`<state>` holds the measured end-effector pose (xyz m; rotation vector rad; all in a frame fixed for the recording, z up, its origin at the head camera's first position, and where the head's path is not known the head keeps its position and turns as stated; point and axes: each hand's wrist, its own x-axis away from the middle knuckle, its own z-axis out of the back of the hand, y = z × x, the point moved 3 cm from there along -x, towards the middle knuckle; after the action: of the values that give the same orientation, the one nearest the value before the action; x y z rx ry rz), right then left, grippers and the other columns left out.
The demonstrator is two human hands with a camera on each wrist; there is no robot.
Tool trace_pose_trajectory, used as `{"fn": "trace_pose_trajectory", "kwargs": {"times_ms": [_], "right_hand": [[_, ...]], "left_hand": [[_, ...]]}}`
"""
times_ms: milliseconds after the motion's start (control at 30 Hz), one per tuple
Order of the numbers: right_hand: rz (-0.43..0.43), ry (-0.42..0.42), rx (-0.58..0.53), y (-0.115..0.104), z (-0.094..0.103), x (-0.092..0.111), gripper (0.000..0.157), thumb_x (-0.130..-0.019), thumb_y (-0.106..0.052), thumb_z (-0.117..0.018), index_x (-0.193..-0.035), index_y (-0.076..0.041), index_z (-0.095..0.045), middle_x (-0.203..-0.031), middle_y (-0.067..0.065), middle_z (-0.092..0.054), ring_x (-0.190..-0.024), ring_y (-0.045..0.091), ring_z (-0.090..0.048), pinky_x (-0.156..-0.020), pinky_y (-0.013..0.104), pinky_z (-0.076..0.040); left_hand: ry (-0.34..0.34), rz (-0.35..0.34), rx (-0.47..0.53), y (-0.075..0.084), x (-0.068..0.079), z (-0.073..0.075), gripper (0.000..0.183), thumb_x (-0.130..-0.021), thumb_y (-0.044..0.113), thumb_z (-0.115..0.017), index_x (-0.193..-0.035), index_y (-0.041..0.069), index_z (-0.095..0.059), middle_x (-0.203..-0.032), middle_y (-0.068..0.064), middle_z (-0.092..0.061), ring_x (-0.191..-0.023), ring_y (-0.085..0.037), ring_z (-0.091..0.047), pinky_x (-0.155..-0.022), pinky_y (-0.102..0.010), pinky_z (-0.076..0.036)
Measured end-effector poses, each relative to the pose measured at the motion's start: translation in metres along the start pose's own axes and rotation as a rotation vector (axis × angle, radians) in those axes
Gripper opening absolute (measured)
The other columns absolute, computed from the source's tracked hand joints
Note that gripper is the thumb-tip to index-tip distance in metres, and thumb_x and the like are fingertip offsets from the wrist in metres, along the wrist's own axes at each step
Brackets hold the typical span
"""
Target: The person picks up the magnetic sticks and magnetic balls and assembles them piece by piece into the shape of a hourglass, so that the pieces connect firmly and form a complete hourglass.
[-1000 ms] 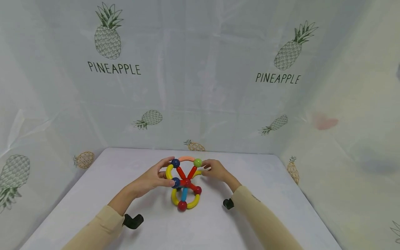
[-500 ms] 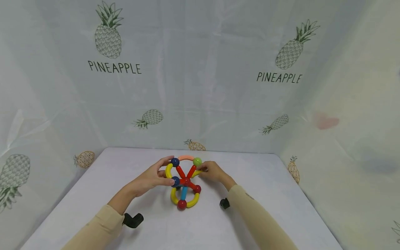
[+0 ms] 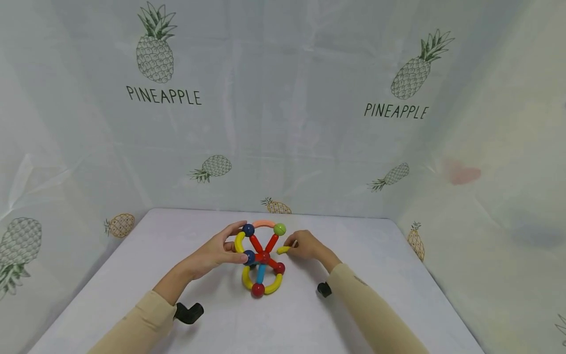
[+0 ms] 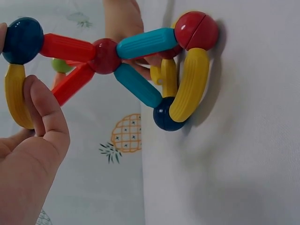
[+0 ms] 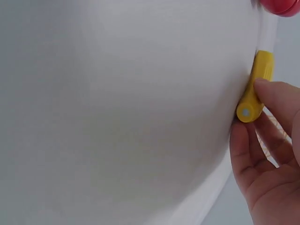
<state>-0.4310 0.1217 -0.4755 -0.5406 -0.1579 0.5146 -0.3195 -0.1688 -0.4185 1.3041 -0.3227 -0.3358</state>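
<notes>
A construction of magnetic rods and balls stands on the table, with a red ball (image 3: pixel 264 257) at its centre and red and blue rods running out from it. Its upper part has a green ball (image 3: pixel 280 229), a navy ball (image 3: pixel 248 230) and a salmon curved rod (image 3: pixel 264 223). My left hand (image 3: pixel 216 251) holds its left side, thumb at the lower navy ball and fingertips at the upper one. To the right, my right hand (image 3: pixel 307 245) pinches a loose yellow curved magnetic rod (image 5: pixel 258 84) low over the table, thumb on top; a metal disc shows at its end.
The white table (image 3: pixel 274 324) reaches back to a hanging pineapple-print sheet (image 3: pixel 283 123), which also covers both sides. Black wrist mounts (image 3: pixel 188 313) stick out under the sleeves. Yellow curved rods (image 4: pixel 192 84) join the construction's balls near the table.
My right hand has moved from beside the green ball down to the yellow curved rod and grasped it. That rod now sits a little lower, turned. My left hand stays in place.
</notes>
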Motion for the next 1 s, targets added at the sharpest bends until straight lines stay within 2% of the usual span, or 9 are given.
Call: {"fn": "trace_pose_trajectory", "kwargs": {"times_ms": [100,267,400,633,800,867,1000], "right_hand": [[0.011,0.025,0.004,0.002,0.003,0.007,0.015,-0.097,-0.013,-0.078,-0.112,-0.012,-0.079,-0.102,-0.001,-0.073,-0.091,0.016,-0.063,-0.087,0.034,-0.059],[0.031,0.07,-0.033,0.0,0.013,0.02,0.024,-0.096,-0.011,-0.076,-0.119,-0.011,-0.076,-0.1,0.002,-0.071,-0.086,0.016,-0.062,-0.076,0.029,-0.058],[0.02,0.108,-0.115,-0.009,0.025,0.034,0.03,-0.097,-0.015,-0.073,-0.126,-0.012,-0.075,-0.1,0.003,-0.07,-0.081,0.015,-0.065,-0.069,0.028,-0.058],[0.006,0.147,-0.298,-0.033,0.041,0.056,0.029,-0.098,-0.018,-0.071,-0.126,-0.012,-0.073,-0.106,0.004,-0.071,-0.083,0.018,-0.069,-0.077,0.037,-0.064],[0.0,0.153,-0.347,-0.045,0.047,0.065,0.03,-0.098,-0.017,-0.071,-0.127,-0.01,-0.071,-0.101,0.004,-0.071,-0.082,0.019,-0.07,-0.077,0.038,-0.064],[-0.01,0.145,-0.358,-0.049,0.049,0.066,0.031,-0.098,-0.018,-0.071,-0.128,-0.011,-0.071,-0.101,0.004,-0.071,-0.082,0.019,-0.07,-0.078,0.037,-0.063],[-0.04,0.108,-0.428,-0.052,0.05,0.067,0.033,-0.102,-0.024,-0.068,-0.133,-0.011,-0.068,-0.104,0.007,-0.07,-0.084,0.021,-0.07,-0.082,0.037,-0.062]], "left_hand": [[0.019,0.015,0.0,0.0,0.0,-0.002,0.094,-0.088,0.031,-0.089,-0.163,0.039,-0.033,-0.143,-0.007,-0.064,-0.122,-0.028,-0.064,-0.111,-0.066,-0.04],[0.019,0.003,-0.015,0.0,0.001,-0.002,0.095,-0.089,0.032,-0.088,-0.165,0.037,-0.031,-0.149,-0.011,-0.061,-0.122,-0.028,-0.066,-0.113,-0.071,-0.038],[0.019,-0.006,-0.028,0.0,0.001,-0.002,0.095,-0.09,0.032,-0.087,-0.166,0.034,-0.03,-0.15,-0.012,-0.06,-0.121,-0.028,-0.066,-0.112,-0.072,-0.038],[0.028,-0.001,-0.034,0.001,0.003,-0.002,0.094,-0.09,0.032,-0.087,-0.165,0.035,-0.031,-0.147,-0.008,-0.061,-0.122,-0.029,-0.064,-0.111,-0.07,-0.041],[0.018,-0.002,-0.026,0.003,0.004,-0.003,0.094,-0.09,0.033,-0.086,-0.165,0.037,-0.03,-0.139,-0.009,-0.066,-0.12,-0.028,-0.064,-0.11,-0.067,-0.042],[0.014,-0.005,-0.025,0.003,0.005,-0.002,0.095,-0.09,0.033,-0.087,-0.166,0.035,-0.03,-0.143,-0.012,-0.064,-0.118,-0.028,-0.065,-0.11,-0.067,-0.041],[0.0,-0.022,-0.026,0.003,0.005,-0.002,0.098,-0.091,0.03,-0.086,-0.168,0.028,-0.026,-0.163,-0.015,-0.041,-0.117,-0.027,-0.067,-0.115,-0.069,-0.038]]}}
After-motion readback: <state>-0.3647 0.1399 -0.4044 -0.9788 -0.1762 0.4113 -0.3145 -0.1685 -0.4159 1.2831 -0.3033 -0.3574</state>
